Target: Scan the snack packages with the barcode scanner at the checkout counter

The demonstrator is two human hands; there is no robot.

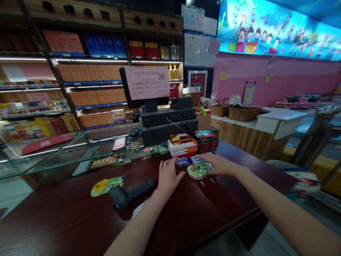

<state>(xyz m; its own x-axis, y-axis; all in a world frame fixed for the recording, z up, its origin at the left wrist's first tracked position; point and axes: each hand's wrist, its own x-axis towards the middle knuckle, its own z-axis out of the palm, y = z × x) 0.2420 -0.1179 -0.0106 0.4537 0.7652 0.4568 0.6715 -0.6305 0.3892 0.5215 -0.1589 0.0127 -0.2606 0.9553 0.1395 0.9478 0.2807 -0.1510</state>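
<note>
My left hand (pixel 169 176) rests on the dark red counter (pixel 197 209), fingers apart, its fingertips beside a small purple packet (pixel 182 162). My right hand (pixel 216 164) is at the right end of a green, rounded blister pack (pixel 196 171), its fingers partly hidden; whether it grips the pack cannot be made out. A blue and white packet (pixel 195 159) lies just behind that pack. Left of my left hand is a black handheld scanner (pixel 128 195) with a blue light, and next to it a green pack with a yellow figure (pixel 102 186).
Stacked boxes (pixel 182 145) and dark red packs (pixel 206 142) stand behind my hands, before a black register (pixel 167 121) with a screen bearing a paper sign (pixel 148 83). A glass display case (pixel 87 147) borders the counter's left. Baskets (pixel 243 113) sit further right.
</note>
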